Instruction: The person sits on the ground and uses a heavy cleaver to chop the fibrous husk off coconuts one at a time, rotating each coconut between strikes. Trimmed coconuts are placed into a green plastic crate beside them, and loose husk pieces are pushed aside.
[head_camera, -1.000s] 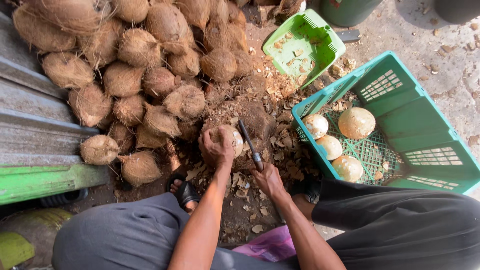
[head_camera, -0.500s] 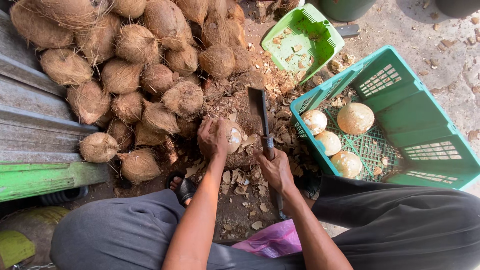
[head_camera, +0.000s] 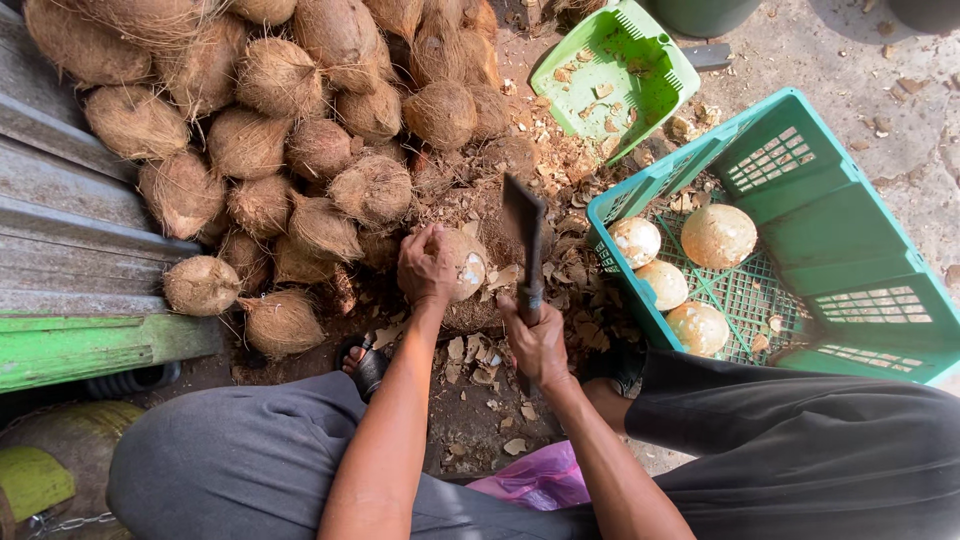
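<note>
My left hand (head_camera: 428, 266) grips a partly peeled brown coconut (head_camera: 466, 262) from above, pressed onto the husk-strewn ground in front of me. My right hand (head_camera: 537, 340) is closed round the handle of a cleaver (head_camera: 525, 225), whose broad dark blade stands raised just right of the coconut, edge toward it. Both forearms reach forward between my knees in grey trousers.
A pile of several fibrous husked coconuts (head_camera: 290, 120) lies at the left and back. A teal plastic crate (head_camera: 800, 200) on the right holds several pale peeled coconuts (head_camera: 718, 235). A green dustpan (head_camera: 615, 70) lies behind. Grey planks (head_camera: 70, 240) run along the left; husk chips litter the ground.
The cleaver has swung up from lying low beside the coconut to a raised, upright position. My left hand has turned the coconut slightly and stays on it.
</note>
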